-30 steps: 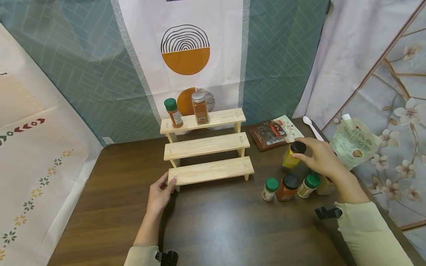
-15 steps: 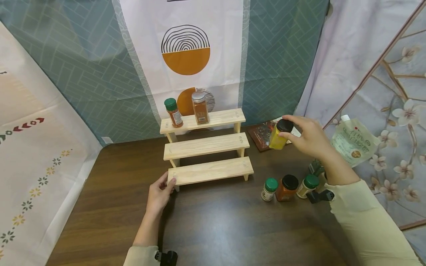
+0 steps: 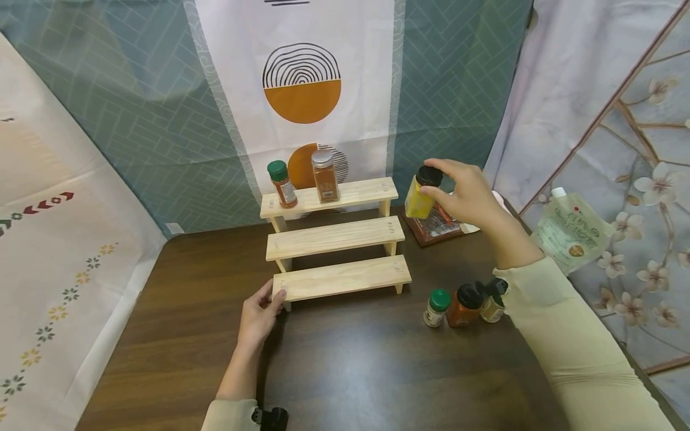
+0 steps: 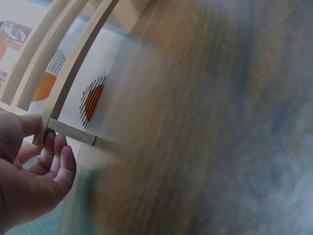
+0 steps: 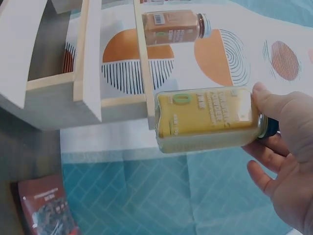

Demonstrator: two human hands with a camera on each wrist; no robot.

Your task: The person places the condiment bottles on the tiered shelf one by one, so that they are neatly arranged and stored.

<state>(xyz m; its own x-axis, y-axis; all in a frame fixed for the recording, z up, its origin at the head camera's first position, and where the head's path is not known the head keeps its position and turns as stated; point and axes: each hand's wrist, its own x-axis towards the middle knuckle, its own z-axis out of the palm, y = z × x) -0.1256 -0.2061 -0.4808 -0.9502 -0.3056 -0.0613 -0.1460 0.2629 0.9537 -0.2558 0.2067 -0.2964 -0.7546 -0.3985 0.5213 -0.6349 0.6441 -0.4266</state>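
Observation:
My right hand (image 3: 468, 193) pinches the black cap of a spice jar (image 3: 418, 199) filled with yellow powder, held in the air at the right end of a three-step wooden rack (image 3: 345, 277). In the right wrist view the yellow jar (image 5: 210, 120) overlaps the end of the top step. My left hand (image 3: 259, 316) grips the left end of the lowest step, thumb on top; the left wrist view has its fingers (image 4: 65, 166) curled beneath the board. On the top step stand a green-capped jar (image 3: 286, 193) and a silver-capped jar (image 3: 326, 182) of brown powder.
On the table's right stand a small green-capped jar (image 3: 434, 313), a black-capped orange jar (image 3: 462, 311) and another jar (image 3: 492, 310) partly behind the wrist camera. A dark red packet (image 3: 433, 226) lies behind, near a spouted pouch (image 3: 571, 233). Fabric curtains (image 3: 458, 90) hang behind the table.
My right hand has lifted the yellow spice jar from among the things at the right and carried it left and up toward the rack's top step. The left hand has stayed put.

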